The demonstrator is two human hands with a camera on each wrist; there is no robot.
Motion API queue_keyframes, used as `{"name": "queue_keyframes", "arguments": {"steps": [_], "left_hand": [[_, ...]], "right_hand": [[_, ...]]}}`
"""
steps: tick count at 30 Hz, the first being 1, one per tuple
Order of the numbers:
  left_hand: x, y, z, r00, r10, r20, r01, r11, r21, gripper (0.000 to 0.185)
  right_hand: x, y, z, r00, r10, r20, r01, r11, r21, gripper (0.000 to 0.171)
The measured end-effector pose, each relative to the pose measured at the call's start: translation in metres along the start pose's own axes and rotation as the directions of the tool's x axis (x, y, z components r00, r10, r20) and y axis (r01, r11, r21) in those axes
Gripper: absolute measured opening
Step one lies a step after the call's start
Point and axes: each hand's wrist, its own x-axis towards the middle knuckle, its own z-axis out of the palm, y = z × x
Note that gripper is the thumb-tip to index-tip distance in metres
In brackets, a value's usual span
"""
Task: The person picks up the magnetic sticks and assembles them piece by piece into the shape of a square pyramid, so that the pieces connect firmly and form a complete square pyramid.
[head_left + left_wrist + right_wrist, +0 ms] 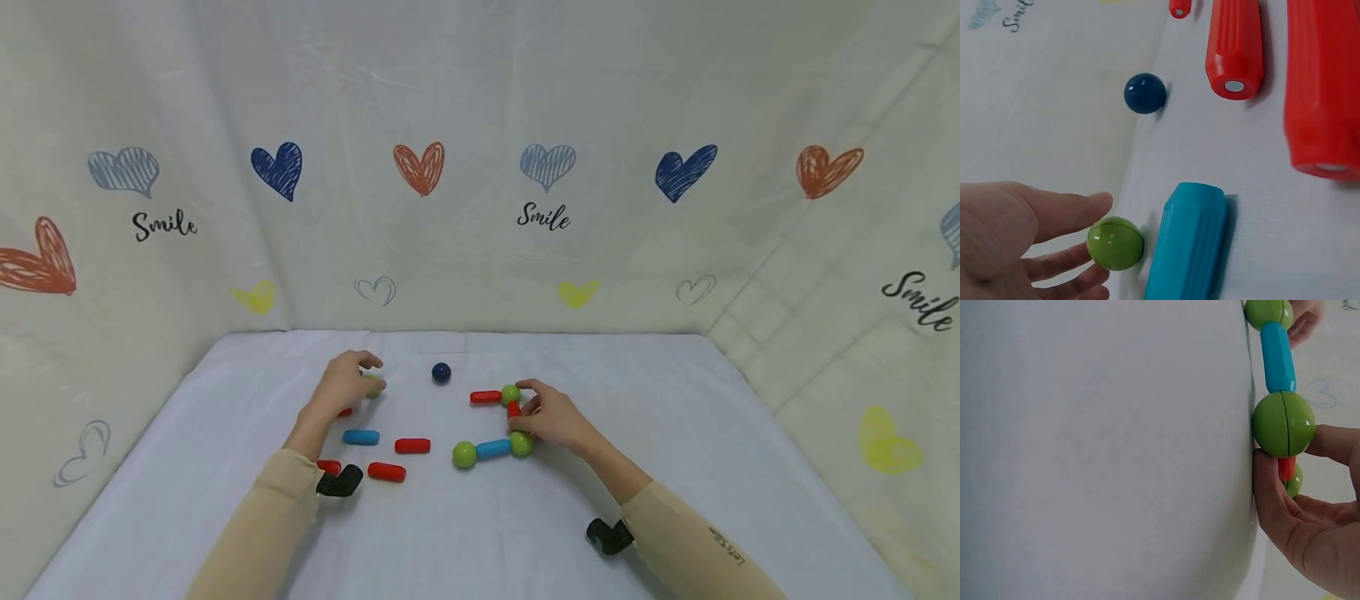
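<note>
In the head view my left hand (347,385) reaches over a green ball (1115,244); thumb and fingers are spread around it, with no clear grip. A blue stick (1188,244) lies beside that ball. My right hand (557,417) curls at a joined chain, its thumb and fingers about the red stick (513,409) between an upper green ball (511,393) and a lower green ball (1284,424). From the lower ball a light-blue stick (493,450) runs left to another green ball (464,455). A second red stick (486,397) extends left from the upper ball.
A dark blue ball (441,372) sits at the back of the white-covered table (480,542). Loose red sticks (412,446) lie at the centre left, including one nearer the front (386,472). A curtain (480,250) with printed hearts hangs behind.
</note>
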Motion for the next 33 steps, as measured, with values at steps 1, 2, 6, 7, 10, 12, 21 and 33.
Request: {"name": "queue_keyframes", "arguments": {"steps": [1, 2, 6, 7, 10, 12, 21, 33], "left_hand": [[0.0001, -0.0012, 0.0004, 1.000, 0.005, 0.004, -0.005, 1.000, 0.002, 0.038], [0.0002, -0.0023, 0.0008, 1.000, 0.006, 0.006, -0.006, 1.000, 0.000, 0.038], [0.0009, -0.0047, 0.0023, 1.000, -0.006, 0.006, 0.006, 1.000, -0.012, 0.034], [0.0012, -0.0052, 0.0026, 1.000, -0.015, 0.007, 0.015, 1.000, -0.016, 0.033], [0.0014, -0.0058, 0.0029, 0.999, -0.030, 0.012, 0.031, 0.999, -0.022, 0.032], [0.0014, -0.0059, 0.0029, 0.999, -0.038, 0.014, 0.038, 0.999, -0.019, 0.032], [-0.0002, -0.0054, 0.0030, 0.999, -0.037, 0.024, 0.037, 0.999, -0.025, 0.032], [-0.0037, 0.0008, 0.0077, 0.998, -0.023, 0.052, 0.025, 0.999, -0.043, 0.030]], "right_hand": [[0.0002, -0.0001, 0.0000, 1.000, -0.001, 0.001, 0.001, 1.000, 0.002, 0.065], [0.0004, -0.0002, 0.0000, 1.000, -0.002, 0.002, 0.002, 1.000, 0.003, 0.065], [0.0011, 0.0006, 0.0001, 1.000, -0.005, 0.003, 0.005, 1.000, 0.007, 0.065], [0.0013, 0.0008, 0.0001, 1.000, -0.006, 0.004, 0.006, 1.000, 0.007, 0.065], [0.0022, 0.0015, 0.0002, 1.000, -0.005, 0.005, 0.005, 1.000, 0.007, 0.065], [0.0026, 0.0019, 0.0001, 1.000, -0.004, 0.007, 0.004, 1.000, 0.006, 0.066], [0.0026, 0.0011, -0.0003, 1.000, 0.015, 0.012, -0.015, 1.000, 0.005, 0.066], [-0.0008, -0.0005, -0.0013, 1.000, 0.015, 0.017, -0.015, 1.000, 0.017, 0.065]]}}
